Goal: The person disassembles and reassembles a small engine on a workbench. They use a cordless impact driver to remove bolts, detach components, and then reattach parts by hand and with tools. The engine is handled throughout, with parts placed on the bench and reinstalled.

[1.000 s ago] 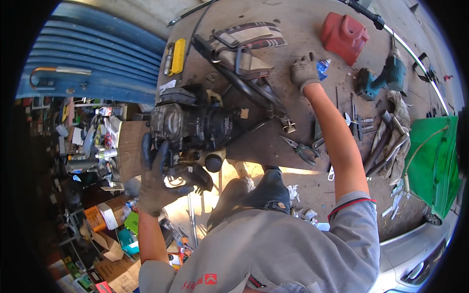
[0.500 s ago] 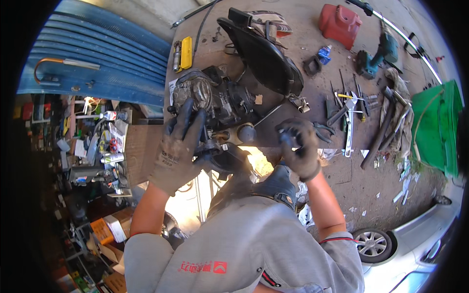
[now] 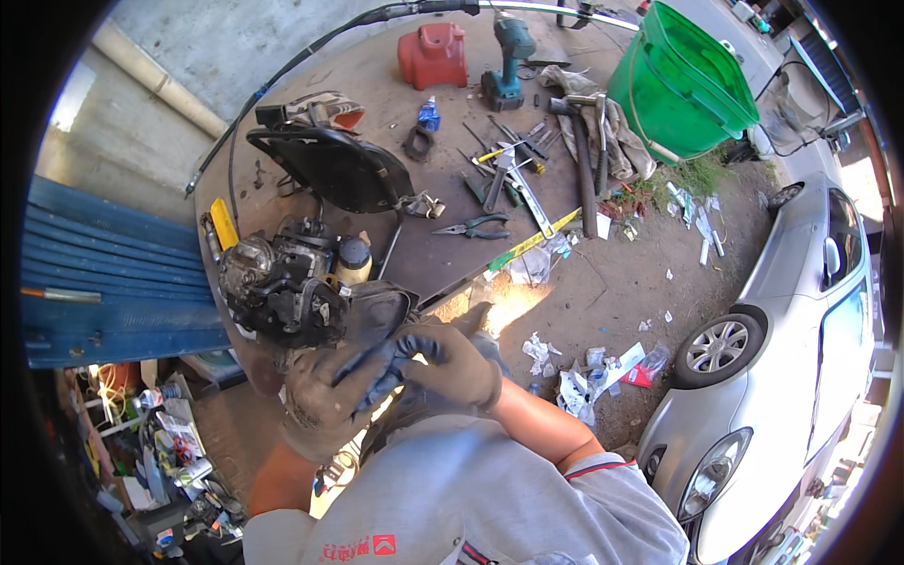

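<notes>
While the two gloved hands met just below the small engine [image 3: 282,287], which sat at the near edge of the metal table [image 3: 443,240], the danger was, in my judgement, that the engine could tip off that edge; it stood close to the rim and nothing visibly secured it. The left hand [image 3: 325,400] was curled, its dark fingers [image 3: 381,363] bent and lying against the right hand; the right hand [image 3: 452,363] was closed around them, fingers pressed together, perhaps pulling at the glove; whether any small part was pinched between them, I cannot tell. Beyond the engine lay a black seat [image 3: 334,169], and to its right pliers [image 3: 476,226]; loose tools there could be knocked down by an elbow.
</notes>
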`<action>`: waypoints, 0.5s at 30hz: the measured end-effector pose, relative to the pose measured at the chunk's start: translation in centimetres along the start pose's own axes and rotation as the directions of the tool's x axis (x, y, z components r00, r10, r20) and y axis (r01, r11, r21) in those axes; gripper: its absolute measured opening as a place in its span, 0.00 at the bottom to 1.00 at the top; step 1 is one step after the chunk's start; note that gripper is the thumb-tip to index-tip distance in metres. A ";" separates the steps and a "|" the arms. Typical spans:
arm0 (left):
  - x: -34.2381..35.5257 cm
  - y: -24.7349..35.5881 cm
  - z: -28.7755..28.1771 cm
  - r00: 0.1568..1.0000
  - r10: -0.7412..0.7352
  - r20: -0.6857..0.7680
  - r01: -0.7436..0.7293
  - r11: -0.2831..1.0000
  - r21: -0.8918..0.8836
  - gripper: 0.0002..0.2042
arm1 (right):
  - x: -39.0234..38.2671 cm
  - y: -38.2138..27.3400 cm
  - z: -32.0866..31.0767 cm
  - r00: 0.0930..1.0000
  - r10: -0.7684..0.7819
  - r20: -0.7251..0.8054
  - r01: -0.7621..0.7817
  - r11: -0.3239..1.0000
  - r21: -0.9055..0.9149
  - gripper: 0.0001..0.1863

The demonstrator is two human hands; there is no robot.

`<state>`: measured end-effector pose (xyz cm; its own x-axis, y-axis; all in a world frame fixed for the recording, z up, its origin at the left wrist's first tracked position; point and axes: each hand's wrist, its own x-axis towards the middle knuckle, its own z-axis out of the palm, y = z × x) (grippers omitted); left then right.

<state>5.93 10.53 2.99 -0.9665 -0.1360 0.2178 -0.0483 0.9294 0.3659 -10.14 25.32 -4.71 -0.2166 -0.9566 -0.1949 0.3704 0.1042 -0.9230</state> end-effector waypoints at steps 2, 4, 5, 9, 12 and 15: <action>0.1 -0.1 1.4 1.000 0.009 -0.011 -0.011 0.993 -0.116 0.22 | -0.3 0.8 -1.5 0.992 0.121 0.040 -0.125 0.986 0.112 0.20; 0.3 0.3 3.4 0.998 -0.049 -0.045 0.038 0.974 -0.225 0.19 | -0.5 2.8 -3.2 0.973 0.224 0.048 -0.228 0.961 0.157 0.22; 0.8 0.7 3.9 0.996 -0.085 -0.009 0.081 0.971 -0.224 0.20 | -0.5 2.3 -4.0 0.954 0.294 0.063 -0.301 0.940 0.159 0.22; 3.4 2.1 6.4 0.974 -0.217 0.060 0.225 0.945 -0.236 0.21 | -1.0 2.5 -6.6 0.991 0.129 0.041 -0.135 0.950 0.282 0.14; 6.2 3.6 8.7 0.933 -0.360 0.023 0.348 0.881 -0.321 0.18 | -0.7 3.3 -10.8 0.986 0.100 0.131 -0.136 0.943 0.302 0.14; 7.9 4.4 11.0 0.903 -0.430 -0.004 0.416 0.877 -0.240 0.17 | -0.1 3.5 -14.1 0.989 0.046 0.141 -0.049 0.999 0.018 0.16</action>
<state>-4.73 17.31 -3.68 -0.8507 -0.5239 0.0433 -0.3842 0.6758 0.6290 -21.58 29.67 -12.55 -0.0698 -0.9795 -0.1888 0.3973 0.1463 -0.9060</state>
